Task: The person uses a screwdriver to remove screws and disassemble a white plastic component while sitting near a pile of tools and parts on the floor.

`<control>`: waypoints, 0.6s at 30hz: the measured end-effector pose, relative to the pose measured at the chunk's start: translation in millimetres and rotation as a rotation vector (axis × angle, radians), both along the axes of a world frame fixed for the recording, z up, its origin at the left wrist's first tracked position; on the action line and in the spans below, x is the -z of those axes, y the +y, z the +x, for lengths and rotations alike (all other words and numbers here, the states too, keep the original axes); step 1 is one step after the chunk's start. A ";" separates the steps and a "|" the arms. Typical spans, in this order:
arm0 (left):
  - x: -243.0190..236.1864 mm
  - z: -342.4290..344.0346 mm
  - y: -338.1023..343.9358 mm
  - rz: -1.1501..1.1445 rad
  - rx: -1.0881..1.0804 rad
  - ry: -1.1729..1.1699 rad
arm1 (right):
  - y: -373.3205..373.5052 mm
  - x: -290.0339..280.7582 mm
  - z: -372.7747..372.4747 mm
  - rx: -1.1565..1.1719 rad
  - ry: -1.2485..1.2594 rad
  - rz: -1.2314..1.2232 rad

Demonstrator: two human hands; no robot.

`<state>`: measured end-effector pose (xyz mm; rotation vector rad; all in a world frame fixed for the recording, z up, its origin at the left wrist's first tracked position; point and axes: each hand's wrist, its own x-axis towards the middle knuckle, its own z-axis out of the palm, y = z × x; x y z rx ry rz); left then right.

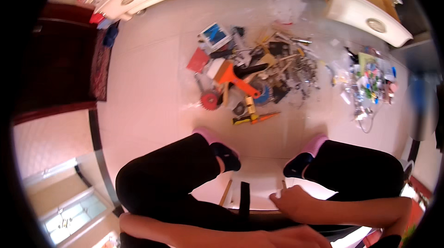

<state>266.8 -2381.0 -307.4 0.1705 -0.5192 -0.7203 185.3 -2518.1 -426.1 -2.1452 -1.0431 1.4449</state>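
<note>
Two hands logged: right hand [296,203], fingers loosely curled; left hand [296,238], blurred, finger state we cannot tell. Black strip [244,197] lies between our knees [138,174], left of and apart from the right hand; long axis fore-and-aft, free end toward the far edge of the floor [152,86].

1. One left hand [296,237], one right hand [293,202]
2. Two pink slippers [317,143]
3. Two dark socks [227,156]
4. Two heaps of clutter [373,80]
5. One orange-handled scraper [237,82]
6. One red disc [209,100], one blue disc [264,94]
7. One pulled-out drawer [358,17]
</note>
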 end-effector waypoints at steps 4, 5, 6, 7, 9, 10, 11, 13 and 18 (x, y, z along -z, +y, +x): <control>-13.6 2.6 9.0 0.065 -0.028 0.249 | -14.5 4.2 -4.4 -0.138 -0.160 -0.130; -14.1 0.2 12.3 0.099 -0.059 0.274 | -10.7 4.4 -5.7 -0.180 -0.224 -0.115; -16.9 -0.1 14.2 0.133 -0.089 0.287 | -8.0 -0.5 -5.4 -0.226 -0.289 -0.099; -25.9 -1.2 16.2 0.155 0.020 0.466 | -6.1 -6.8 0.1 -0.270 -0.251 -0.115; -29.3 13.8 24.3 0.179 0.197 0.463 | -8.5 -14.6 0.8 -0.326 -0.284 -0.122; -32.2 25.1 26.8 0.191 0.289 0.459 | -6.6 -15.9 1.1 -0.364 -0.326 -0.123; -25.9 10.5 21.7 0.162 0.106 0.435 | -9.3 -14.3 1.8 -0.360 -0.338 -0.109; -28.7 -17.3 3.5 0.141 -0.083 0.410 | -6.6 -15.3 3.8 -0.367 -0.355 -0.122; -39.0 -35.7 -8.2 0.010 -0.211 0.577 | -4.3 -22.5 10.3 -0.370 -0.439 -0.141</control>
